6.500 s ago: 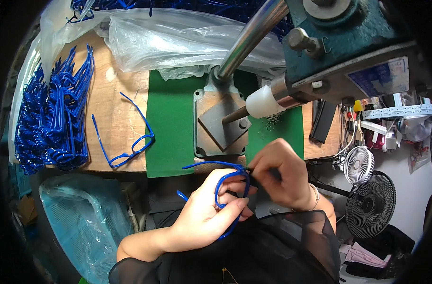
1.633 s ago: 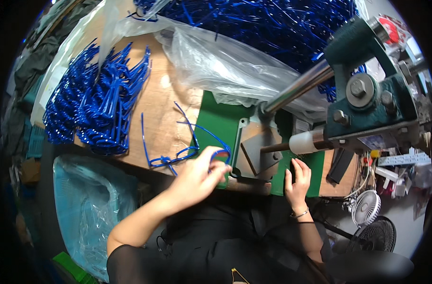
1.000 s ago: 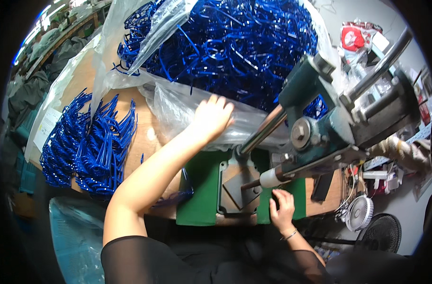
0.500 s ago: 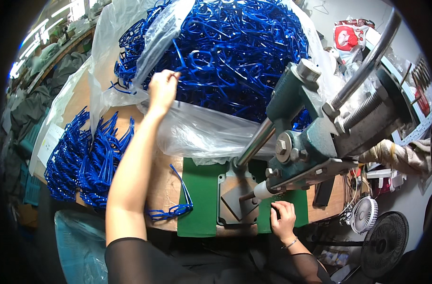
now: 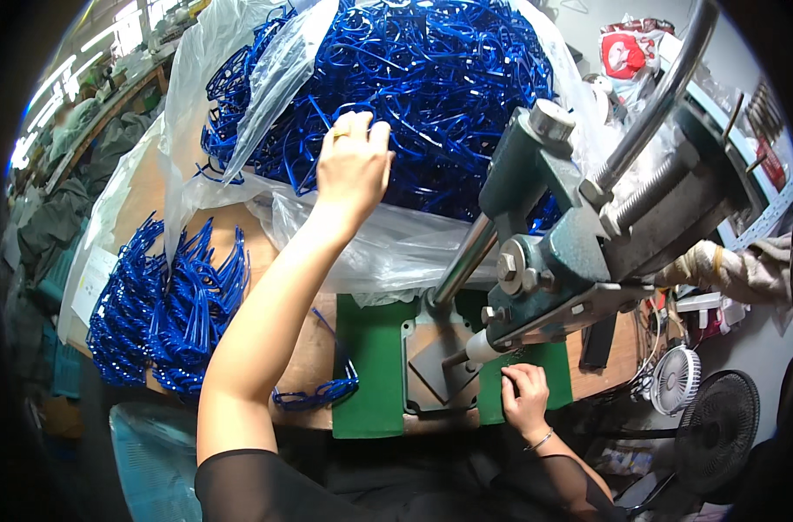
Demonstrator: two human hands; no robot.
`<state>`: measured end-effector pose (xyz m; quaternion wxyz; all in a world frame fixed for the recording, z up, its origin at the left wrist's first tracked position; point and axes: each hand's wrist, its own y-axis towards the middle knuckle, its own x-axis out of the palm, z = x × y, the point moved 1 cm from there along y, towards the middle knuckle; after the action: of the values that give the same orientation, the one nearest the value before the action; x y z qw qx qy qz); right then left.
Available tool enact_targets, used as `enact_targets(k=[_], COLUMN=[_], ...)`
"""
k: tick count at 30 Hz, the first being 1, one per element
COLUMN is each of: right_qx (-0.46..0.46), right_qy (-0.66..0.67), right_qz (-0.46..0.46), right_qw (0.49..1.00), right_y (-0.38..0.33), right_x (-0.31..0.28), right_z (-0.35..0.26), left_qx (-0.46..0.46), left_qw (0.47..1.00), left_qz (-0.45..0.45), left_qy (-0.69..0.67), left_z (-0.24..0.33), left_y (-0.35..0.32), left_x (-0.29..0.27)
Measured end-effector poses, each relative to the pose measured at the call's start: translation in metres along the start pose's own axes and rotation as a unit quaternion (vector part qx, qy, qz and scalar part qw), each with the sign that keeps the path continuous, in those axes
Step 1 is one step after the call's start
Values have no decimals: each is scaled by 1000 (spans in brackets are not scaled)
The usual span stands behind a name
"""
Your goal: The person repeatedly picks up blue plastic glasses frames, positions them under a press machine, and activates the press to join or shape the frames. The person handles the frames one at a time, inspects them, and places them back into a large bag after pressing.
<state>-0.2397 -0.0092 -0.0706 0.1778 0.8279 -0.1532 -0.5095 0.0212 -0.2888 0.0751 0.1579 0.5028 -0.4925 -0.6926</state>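
Observation:
My left hand (image 5: 353, 165) is at the near side of a big heap of blue plastic eyeglass frames (image 5: 449, 78). Its fingers bend down among them, closed on a blue frame that they partly hide. Beside the green press (image 5: 536, 226), my right hand (image 5: 525, 396) rests on the green mat (image 5: 368, 391), loosely curled with a gap between thumb and fingers and nothing seen in it. Under the press's white-collared tip (image 5: 481, 346) lies a flat dark plate (image 5: 442, 372) on the metal base. One blue eyeglass frame (image 5: 318, 396) lies alone left of the base, partly on the mat.
A sorted stack of blue frames (image 5: 166, 313) stands at the left of the wooden table. Clear plastic sheeting (image 5: 370, 252) surrounds the heap. The press's long lever (image 5: 662, 96) rises at the right. Fans (image 5: 718, 426) stand lower right, and a turquoise basket (image 5: 153, 461) lower left.
My left hand has moved right along the heap's near side, with its back now turned up. My right hand stays beside the press. The whole view has shifted slightly.

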Motion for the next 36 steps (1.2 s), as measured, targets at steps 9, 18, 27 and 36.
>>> enact_targets(k=[9,18,27,36], right_qx=[-12,-10,-18,-31], right_qy=[6,13,11,28], right_qz=[15,24,27,18], right_qw=[1000,1000,999,999], right_y=[-3,-4,-3,1], right_x=[2,3,0,7], right_z=[5,4,5,-4], left_qx=[199,-106,-285,-332], left_qw=[967,971,838,529], left_qz=[-135,77,-108,-242], left_qy=[84,-198,-453,-743], left_z=[-56,-10,-11,-16], left_y=[-72,-8,11,-2], left_x=[8,-9,17,-49])
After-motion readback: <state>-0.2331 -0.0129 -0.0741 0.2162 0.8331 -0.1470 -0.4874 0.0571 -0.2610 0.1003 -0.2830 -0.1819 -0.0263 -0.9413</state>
